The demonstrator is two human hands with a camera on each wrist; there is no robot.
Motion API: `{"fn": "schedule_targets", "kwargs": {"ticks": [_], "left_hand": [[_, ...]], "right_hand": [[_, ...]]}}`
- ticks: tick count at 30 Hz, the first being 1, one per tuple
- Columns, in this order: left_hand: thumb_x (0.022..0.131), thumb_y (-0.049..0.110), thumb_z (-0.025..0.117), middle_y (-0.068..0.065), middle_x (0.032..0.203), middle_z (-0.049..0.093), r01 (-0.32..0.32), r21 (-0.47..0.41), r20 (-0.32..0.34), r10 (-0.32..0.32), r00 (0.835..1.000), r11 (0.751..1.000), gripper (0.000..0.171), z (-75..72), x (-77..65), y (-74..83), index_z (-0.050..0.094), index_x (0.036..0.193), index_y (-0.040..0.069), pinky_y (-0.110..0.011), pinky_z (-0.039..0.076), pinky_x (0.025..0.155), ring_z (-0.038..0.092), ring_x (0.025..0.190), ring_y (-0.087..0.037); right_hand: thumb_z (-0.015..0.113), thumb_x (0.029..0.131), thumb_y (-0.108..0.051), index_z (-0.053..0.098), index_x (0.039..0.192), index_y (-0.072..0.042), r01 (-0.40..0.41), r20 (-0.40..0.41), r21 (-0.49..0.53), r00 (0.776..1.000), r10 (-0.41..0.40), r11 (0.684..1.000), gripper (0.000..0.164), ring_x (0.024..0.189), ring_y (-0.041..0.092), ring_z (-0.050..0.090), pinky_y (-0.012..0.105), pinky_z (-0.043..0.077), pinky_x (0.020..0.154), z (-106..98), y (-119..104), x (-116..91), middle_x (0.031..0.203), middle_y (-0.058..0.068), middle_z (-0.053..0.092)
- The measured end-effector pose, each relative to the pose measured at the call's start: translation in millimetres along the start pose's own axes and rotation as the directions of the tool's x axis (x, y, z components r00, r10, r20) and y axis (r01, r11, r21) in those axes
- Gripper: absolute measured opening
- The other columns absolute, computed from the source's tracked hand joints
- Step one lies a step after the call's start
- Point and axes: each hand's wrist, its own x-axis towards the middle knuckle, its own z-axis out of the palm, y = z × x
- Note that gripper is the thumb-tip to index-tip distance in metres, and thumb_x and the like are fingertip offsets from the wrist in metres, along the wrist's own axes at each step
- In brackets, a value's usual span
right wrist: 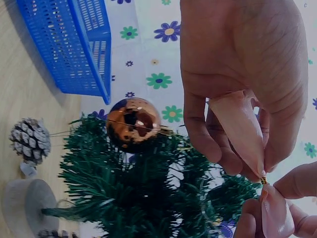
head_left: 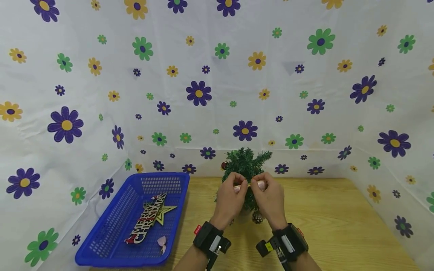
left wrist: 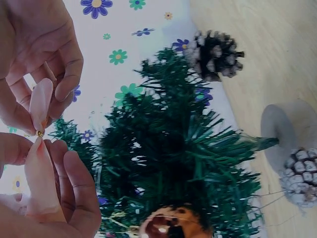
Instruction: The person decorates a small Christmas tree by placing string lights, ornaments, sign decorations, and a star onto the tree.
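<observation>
A pale pink ribbon bow [left wrist: 42, 173] with a gold tie at its middle is held in front of a small green artificial Christmas tree [head_left: 242, 162]. My left hand [head_left: 228, 197] pinches the bow by one side of the tie. From the other side my right hand [head_left: 271, 195] pinches it, fingertips almost meeting those of the left. Both wrist views show the pink loops sticking out between curled fingers. A shiny copper ball [right wrist: 132, 124] hangs on the tree's left side. Snowy pine cones [left wrist: 215, 54] sit low near the round base [right wrist: 25, 206].
Left of the tree stands a blue plastic basket [head_left: 127, 201]. Inside it lie a Merry Christmas sign [head_left: 147, 220], a gold star [head_left: 164, 213] and another pink bow [head_left: 162, 242]. A flower-print cloth [head_left: 234, 113] hangs behind the wooden table [head_left: 322, 218].
</observation>
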Motion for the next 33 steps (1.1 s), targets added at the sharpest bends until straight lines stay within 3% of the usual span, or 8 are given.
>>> {"fn": "schedule_targets", "kwargs": {"ticks": [5,8,14,19,26,33], "left_hand": [[0.096,0.024,0.052,-0.004,0.096,0.065,0.026,-0.017,0.013,-0.026,1.0,1.0,0.011,-4.9,8.1,6.5,0.056,0.098,0.013,-0.036,0.053,0.083,0.065,0.092,-0.018],[0.095,0.023,0.052,-0.005,0.096,0.065,0.035,-0.001,0.011,-0.035,0.999,0.999,0.012,-8.3,13.4,7.8,0.057,0.097,0.012,-0.036,0.053,0.081,0.066,0.091,-0.019],[0.094,0.023,0.052,-0.008,0.099,0.066,0.073,0.012,0.013,-0.074,0.997,0.997,0.014,-17.6,25.7,7.3,0.059,0.096,0.01,-0.036,0.054,0.079,0.066,0.091,-0.023],[0.094,0.026,0.053,-0.009,0.104,0.066,0.134,0.033,0.037,-0.136,0.99,0.99,0.018,-20.4,31.7,6.9,0.062,0.097,0.01,-0.038,0.054,0.08,0.065,0.094,-0.025],[0.094,0.024,0.053,-0.009,0.097,0.067,0.139,0.063,0.047,-0.142,0.989,0.988,0.017,-9.7,21.8,5.9,0.062,0.097,0.01,-0.026,0.05,0.062,0.064,0.074,-0.018],[0.093,0.021,0.056,-0.005,0.085,0.068,0.094,0.153,-0.054,-0.087,0.995,0.984,0.011,14.0,14.1,2.8,0.062,0.094,0.011,-0.019,0.042,0.05,0.059,0.06,-0.01]], "right_hand": [[0.063,0.088,-0.019,0.064,0.086,-0.01,0.0,-0.004,-0.029,1.0,-0.001,1.0,0.009,0.041,0.01,0.039,0.022,0.029,0.039,0,-8,8,0.064,0.007,0.058],[0.062,0.088,-0.019,0.065,0.087,-0.009,0.015,0.001,-0.068,1.0,-0.015,0.998,0.011,0.043,0.011,0.038,0.022,0.028,0.041,1,-12,13,0.07,0.008,0.062],[0.061,0.088,-0.02,0.067,0.087,-0.005,0.068,0.004,-0.126,0.998,-0.068,0.99,0.016,0.05,0.015,0.051,0.024,0.04,0.046,4,-23,24,0.071,0.011,0.065],[0.061,0.087,-0.019,0.067,0.086,-0.003,0.038,0.015,-0.146,0.999,-0.036,0.988,0.017,0.05,0.017,0.053,0.024,0.042,0.046,5,-26,27,0.07,0.012,0.065],[0.062,0.087,-0.016,0.065,0.084,-0.003,0.006,-0.014,-0.164,1.0,-0.009,0.987,0.013,0.057,0.021,0.056,0.029,0.043,0.052,3,-14,20,0.075,0.014,0.066],[0.062,0.085,-0.014,0.065,0.085,-0.004,-0.021,-0.042,-0.223,0.999,0.012,0.975,0.011,0.052,0.018,0.052,0.027,0.037,0.049,3,1,18,0.073,0.014,0.067]]}}
